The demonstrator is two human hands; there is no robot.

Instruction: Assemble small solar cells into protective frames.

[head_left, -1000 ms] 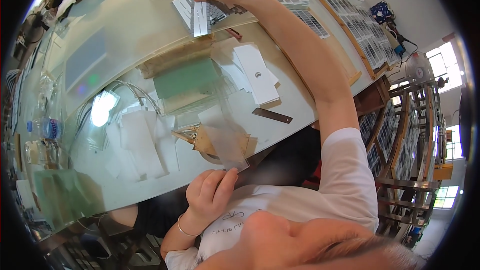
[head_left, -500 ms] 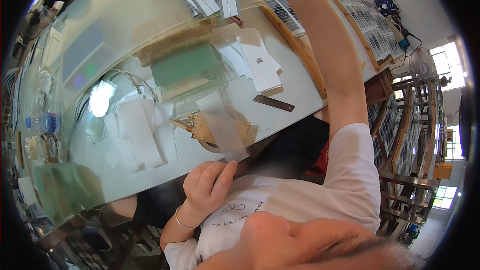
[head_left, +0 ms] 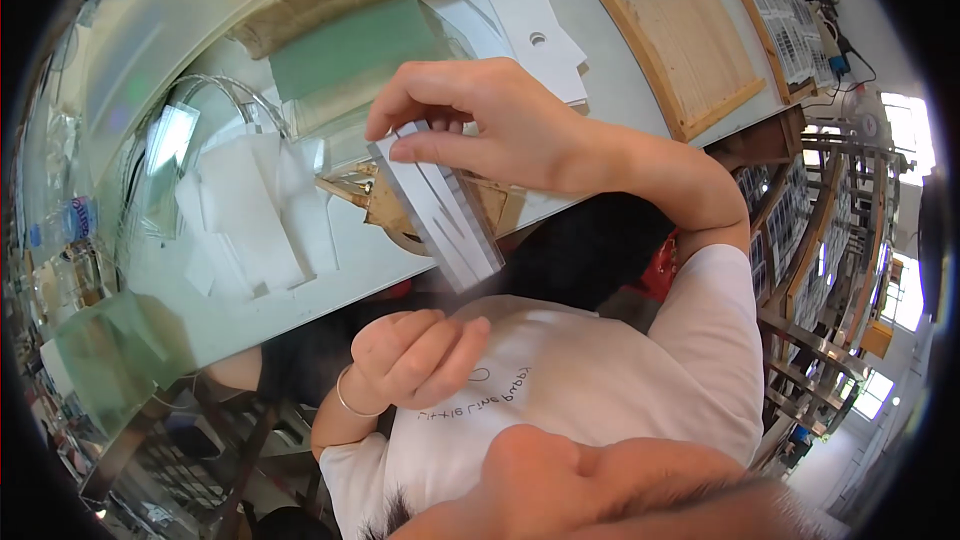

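My right hand [head_left: 490,125] pinches one end of a long flat strip [head_left: 445,215], white with dark lines and greyish clear edges, and holds it tilted above the table's near edge. The strip's lower end points toward my left hand [head_left: 415,360], which is curled in front of my shirt, apart from the strip. What its fingers hold, if anything, is hidden. Partly covered by the strip and my right hand is a tan, irregular flat piece [head_left: 385,205] on the table.
On the glass-like tabletop [head_left: 240,325], white sheets [head_left: 255,210] lie left and white cards [head_left: 535,35] lie far right. A green sheet [head_left: 350,45] is between them. Wooden-edged trays [head_left: 690,50] hold patterned strips. A green transparent sheet [head_left: 110,360] hangs at the left corner.
My right hand has come back from the far stack with the white strip. The translucent strip near my left hand no longer shows. My left hand has drawn slightly nearer my body.
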